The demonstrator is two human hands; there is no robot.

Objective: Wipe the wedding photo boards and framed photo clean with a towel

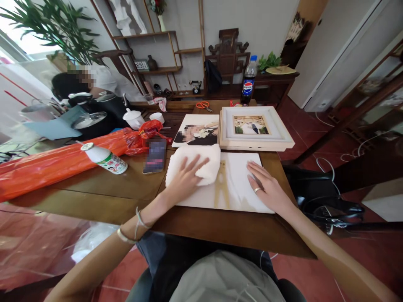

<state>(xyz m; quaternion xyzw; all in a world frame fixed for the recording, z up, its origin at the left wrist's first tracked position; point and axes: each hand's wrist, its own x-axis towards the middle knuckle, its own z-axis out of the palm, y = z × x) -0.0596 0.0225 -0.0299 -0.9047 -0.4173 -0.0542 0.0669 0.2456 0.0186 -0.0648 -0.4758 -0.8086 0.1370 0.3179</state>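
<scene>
My left hand [185, 178] lies with spread fingers on a folded white cloth [209, 161]. The cloth covers the left part of a pale board or panel [236, 197], which shows a faint tan shape and lies flat on the table. On the panel's right side rests my right hand [264, 184], fingers stretched out, a ring on one finger. Beyond the cloth lies a photo print [201, 121]. A cream picture frame [277, 126] with a small photo in its middle sits behind the panel.
Left of the cloth lie a phone [155, 156], a white bottle [103, 158] on its side and a long red plastic-wrapped bundle [66, 161]. Orange-handled scissors [204, 105] and a cola bottle [248, 82] are at the back. Another person [107, 79] is at far left.
</scene>
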